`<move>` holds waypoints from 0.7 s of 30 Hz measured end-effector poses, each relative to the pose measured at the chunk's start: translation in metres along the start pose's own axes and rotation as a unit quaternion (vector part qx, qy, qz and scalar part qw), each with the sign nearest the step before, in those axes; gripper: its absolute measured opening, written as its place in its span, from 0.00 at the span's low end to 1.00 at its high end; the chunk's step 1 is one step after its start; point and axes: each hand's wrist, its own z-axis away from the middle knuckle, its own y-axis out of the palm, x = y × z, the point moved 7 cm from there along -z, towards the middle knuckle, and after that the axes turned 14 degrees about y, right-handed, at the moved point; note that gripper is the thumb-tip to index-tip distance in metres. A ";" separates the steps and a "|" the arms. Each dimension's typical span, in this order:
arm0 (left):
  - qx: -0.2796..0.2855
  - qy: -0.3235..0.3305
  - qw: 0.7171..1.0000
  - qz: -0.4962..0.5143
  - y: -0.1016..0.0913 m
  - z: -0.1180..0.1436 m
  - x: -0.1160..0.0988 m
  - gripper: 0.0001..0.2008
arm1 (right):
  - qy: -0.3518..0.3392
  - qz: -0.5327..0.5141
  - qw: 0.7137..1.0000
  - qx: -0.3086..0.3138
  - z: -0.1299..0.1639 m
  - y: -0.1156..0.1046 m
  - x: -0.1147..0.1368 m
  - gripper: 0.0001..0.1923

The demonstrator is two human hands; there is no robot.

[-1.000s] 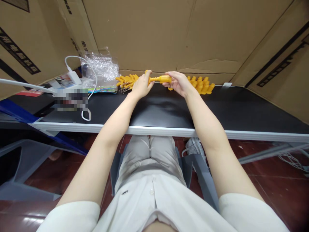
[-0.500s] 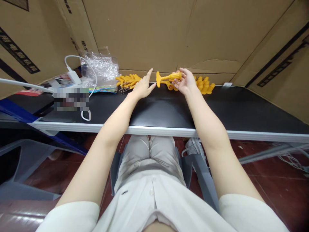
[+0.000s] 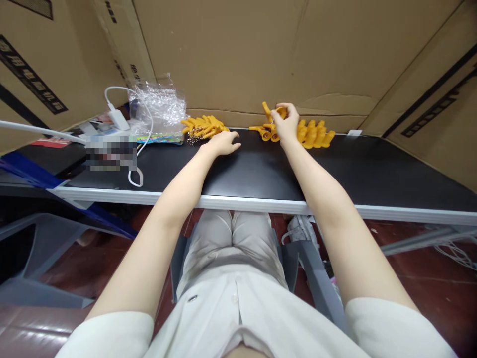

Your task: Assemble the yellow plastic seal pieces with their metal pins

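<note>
My right hand (image 3: pixel 286 124) is at the back of the black table (image 3: pixel 253 169), fingers closed around a yellow plastic piece (image 3: pixel 267 110) that sticks up and to the left. It hovers over a heap of similar yellow pieces (image 3: pixel 313 133) against the cardboard wall. My left hand (image 3: pixel 223 143) rests palm down on the tabletop, fingers loosely curled, holding nothing. Just beyond it lies a second bunch of yellow pieces with small metal rings (image 3: pixel 203 127).
A crumpled clear plastic bag (image 3: pixel 158 107), a white charger with cable (image 3: pixel 118 119) and papers sit at the table's back left. Cardboard sheets (image 3: pixel 238 49) wall in the table. A grey chair (image 3: pixel 305 268) and red floor lie below the table edge.
My left hand let go of the yellow piece and dropped flat onto the table. My right hand carried the piece back and right to the heap by the wall.
</note>
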 end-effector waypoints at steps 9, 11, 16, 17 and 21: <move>0.009 0.004 1.000 -0.009 0.000 0.000 -0.002 0.26 | -0.099 0.410 0.887 0.189 0.041 0.064 0.028 0.30; 0.007 0.005 1.000 -0.010 0.000 0.000 -0.002 0.26 | -0.111 0.443 0.869 0.192 0.047 0.072 0.029 0.32; 0.011 0.008 1.000 -0.006 0.000 0.001 -0.004 0.26 | -0.051 0.486 0.840 0.236 0.047 0.078 0.011 0.30; 0.012 0.008 1.000 -0.006 -0.001 0.001 -0.005 0.26 | -0.027 0.489 0.836 0.247 0.044 0.077 0.006 0.30; 0.017 0.005 1.000 -0.005 -0.002 0.002 -0.007 0.25 | 0.047 0.437 0.861 0.257 0.023 0.062 0.002 0.35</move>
